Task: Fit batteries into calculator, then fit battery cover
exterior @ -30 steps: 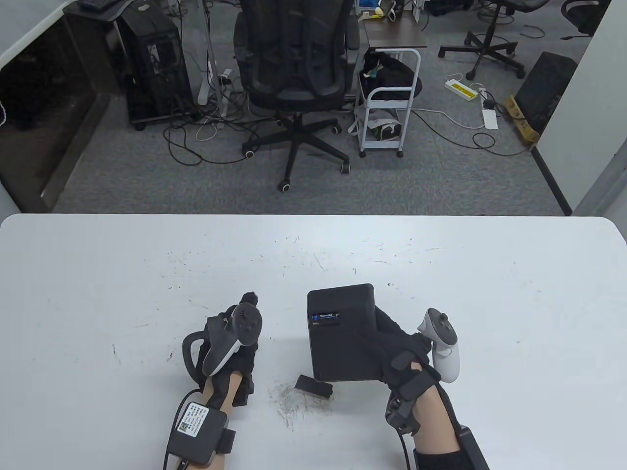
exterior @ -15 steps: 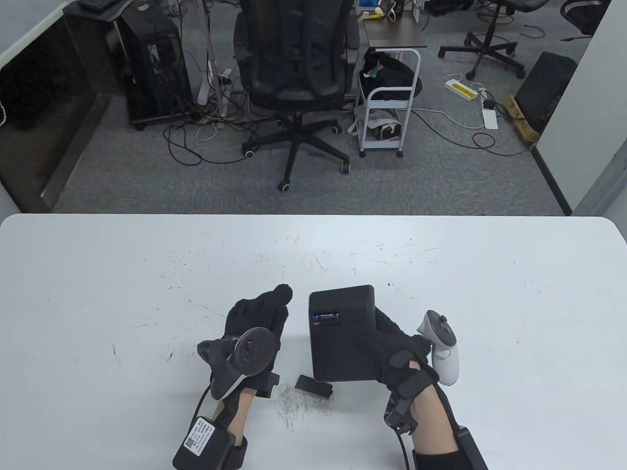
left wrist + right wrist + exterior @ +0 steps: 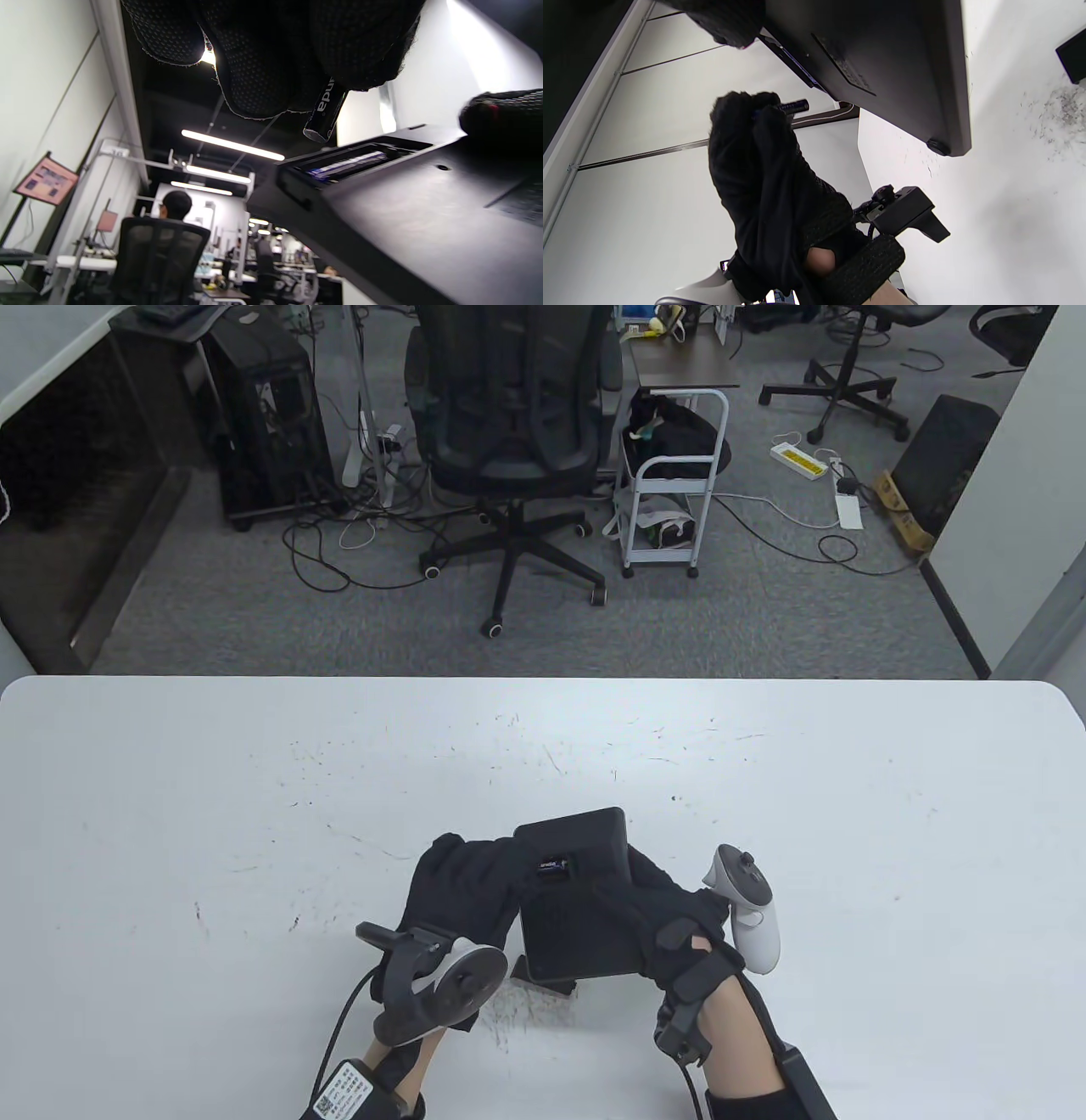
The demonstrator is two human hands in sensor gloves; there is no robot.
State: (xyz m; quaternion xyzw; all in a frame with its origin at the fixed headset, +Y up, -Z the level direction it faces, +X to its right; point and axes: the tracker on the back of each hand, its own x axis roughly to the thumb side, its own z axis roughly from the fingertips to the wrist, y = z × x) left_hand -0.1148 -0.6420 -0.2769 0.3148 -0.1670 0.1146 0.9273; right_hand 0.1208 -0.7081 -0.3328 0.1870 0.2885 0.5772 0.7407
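Loose black plastic battery cover (image 3: 543, 977) lies on the table between the wrists, unfitted. Right hand (image 3: 670, 925) grips the black calculator (image 3: 573, 899), tilted up. Left hand (image 3: 462, 891) pinches a black cylindrical battery (image 3: 324, 111) just beside the open compartment (image 3: 352, 161); one battery looks seated.

A black mesh office chair (image 3: 509, 432) stands beyond the white table (image 3: 170, 814), a white metal trolley (image 3: 674, 504) just right of the chair.
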